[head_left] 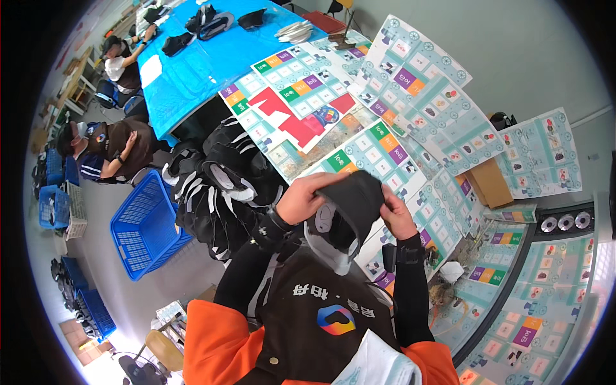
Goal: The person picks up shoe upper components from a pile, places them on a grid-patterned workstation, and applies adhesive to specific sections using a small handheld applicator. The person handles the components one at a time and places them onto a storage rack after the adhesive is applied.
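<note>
In front of my chest I hold up a black shoe upper (354, 200) with a grey lining and a light grey lower edge. My left hand (300, 200) grips its left side, the thumb and fingers closed on the black rim. On the opposite side, the fingers of my right hand (398, 217) pinch its edge. Part of the upper's inside faces me. Just left of my left hand lies a heap of similar black uppers (221, 186) with white and grey strips.
A sheet-covered worktable (378, 170) stands ahead, carrying red cut pieces (292, 125). Beyond is a blue-covered table (212, 58) with more black uppers and a white stack (294, 32). A blue basket (144, 224) sits left on the floor. Two people (115, 144) sit at the left.
</note>
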A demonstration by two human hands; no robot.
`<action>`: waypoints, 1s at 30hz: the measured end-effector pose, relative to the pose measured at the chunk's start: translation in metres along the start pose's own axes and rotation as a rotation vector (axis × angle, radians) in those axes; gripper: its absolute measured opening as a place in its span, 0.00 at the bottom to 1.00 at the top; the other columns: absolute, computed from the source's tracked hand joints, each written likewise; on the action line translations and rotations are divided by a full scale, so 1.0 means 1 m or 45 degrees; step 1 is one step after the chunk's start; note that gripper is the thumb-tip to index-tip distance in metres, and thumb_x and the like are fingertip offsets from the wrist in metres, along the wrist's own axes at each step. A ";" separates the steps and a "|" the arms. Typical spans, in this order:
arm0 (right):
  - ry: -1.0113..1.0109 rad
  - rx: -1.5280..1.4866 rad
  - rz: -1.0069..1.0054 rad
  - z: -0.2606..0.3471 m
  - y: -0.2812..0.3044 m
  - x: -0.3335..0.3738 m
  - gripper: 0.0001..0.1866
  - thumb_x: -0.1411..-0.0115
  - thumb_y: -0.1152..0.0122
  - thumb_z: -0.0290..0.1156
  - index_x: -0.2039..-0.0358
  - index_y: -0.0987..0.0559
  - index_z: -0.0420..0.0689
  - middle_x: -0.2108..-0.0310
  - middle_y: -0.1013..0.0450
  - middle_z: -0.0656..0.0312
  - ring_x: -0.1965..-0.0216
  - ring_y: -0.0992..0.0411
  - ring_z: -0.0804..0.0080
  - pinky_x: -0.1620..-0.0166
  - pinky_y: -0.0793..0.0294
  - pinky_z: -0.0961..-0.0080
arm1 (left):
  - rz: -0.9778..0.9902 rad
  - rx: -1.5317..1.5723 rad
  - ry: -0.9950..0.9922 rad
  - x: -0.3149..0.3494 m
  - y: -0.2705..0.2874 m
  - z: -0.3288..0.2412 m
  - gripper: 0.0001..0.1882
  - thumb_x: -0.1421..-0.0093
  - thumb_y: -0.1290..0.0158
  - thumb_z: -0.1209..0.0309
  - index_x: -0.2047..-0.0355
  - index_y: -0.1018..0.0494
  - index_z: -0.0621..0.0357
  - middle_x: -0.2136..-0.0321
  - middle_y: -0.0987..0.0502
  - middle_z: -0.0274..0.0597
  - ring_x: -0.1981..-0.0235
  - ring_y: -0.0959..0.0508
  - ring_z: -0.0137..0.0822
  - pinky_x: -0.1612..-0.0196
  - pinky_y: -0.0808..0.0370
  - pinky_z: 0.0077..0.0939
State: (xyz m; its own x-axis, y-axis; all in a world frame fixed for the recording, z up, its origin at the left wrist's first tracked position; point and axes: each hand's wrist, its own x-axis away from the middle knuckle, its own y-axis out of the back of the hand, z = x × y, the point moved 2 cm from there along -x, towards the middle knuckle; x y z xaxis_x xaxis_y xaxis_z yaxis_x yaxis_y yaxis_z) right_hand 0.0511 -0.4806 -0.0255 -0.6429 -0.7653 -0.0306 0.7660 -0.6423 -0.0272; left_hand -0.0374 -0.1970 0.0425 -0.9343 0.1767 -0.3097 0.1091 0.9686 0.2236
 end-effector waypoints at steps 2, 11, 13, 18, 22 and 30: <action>-0.054 0.340 -0.496 0.047 -0.004 0.006 0.19 0.33 0.39 0.27 0.42 0.26 0.42 0.34 0.37 0.57 0.33 0.37 0.63 0.36 0.33 0.68 | -0.277 -0.407 0.282 -0.013 -0.022 -0.025 0.30 0.45 0.44 0.80 0.40 0.26 0.52 0.48 0.21 0.51 0.50 0.20 0.55 0.47 0.23 0.37; 0.256 0.575 -0.740 0.060 0.010 0.074 0.17 0.43 0.28 0.25 0.52 0.19 0.42 0.55 0.25 0.58 0.60 0.22 0.67 0.62 0.21 0.75 | -0.261 -0.649 0.379 -0.019 -0.115 -0.057 0.21 0.38 0.39 0.68 0.43 0.22 0.52 0.52 0.19 0.49 0.65 0.16 0.48 0.62 0.21 0.34; 0.271 0.527 -0.852 0.063 0.015 0.088 0.14 0.42 0.29 0.23 0.55 0.17 0.42 0.57 0.24 0.59 0.62 0.22 0.69 0.66 0.21 0.78 | -0.215 -0.497 0.333 -0.013 -0.126 -0.056 0.22 0.38 0.38 0.68 0.43 0.22 0.52 0.51 0.20 0.48 0.66 0.16 0.43 0.64 0.21 0.31; 0.313 0.558 -0.973 0.064 0.020 0.113 0.11 0.41 0.31 0.22 0.57 0.16 0.44 0.60 0.23 0.61 0.63 0.22 0.73 0.67 0.21 0.80 | -0.247 -0.366 0.305 -0.006 -0.156 -0.054 0.15 0.37 0.37 0.70 0.49 0.17 0.52 0.49 0.19 0.42 0.65 0.17 0.32 0.68 0.22 0.21; 0.324 0.573 -1.093 0.072 0.016 0.120 0.11 0.41 0.31 0.22 0.57 0.15 0.44 0.60 0.23 0.61 0.64 0.22 0.73 0.67 0.21 0.80 | -0.284 -0.266 0.140 -0.011 -0.160 -0.041 0.14 0.37 0.38 0.72 0.50 0.17 0.52 0.53 0.19 0.42 0.62 0.17 0.32 0.66 0.20 0.22; 0.364 0.686 -1.076 0.090 0.010 0.100 0.11 0.42 0.29 0.23 0.58 0.14 0.43 0.61 0.23 0.60 0.65 0.23 0.71 0.65 0.22 0.78 | -0.500 -0.560 -0.049 -0.036 -0.141 -0.035 0.03 0.37 0.43 0.78 0.63 0.23 0.64 0.66 0.21 0.49 0.65 0.20 0.52 0.62 0.24 0.37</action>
State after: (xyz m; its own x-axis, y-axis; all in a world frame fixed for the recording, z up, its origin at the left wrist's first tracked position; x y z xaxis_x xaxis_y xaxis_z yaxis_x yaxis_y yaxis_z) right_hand -0.0055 -0.5674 0.0614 -0.8926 -0.0642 -0.4464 -0.0803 -0.9514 0.2973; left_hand -0.0308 -0.3459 0.0546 -0.8621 -0.1663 -0.4786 -0.4014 0.8006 0.4449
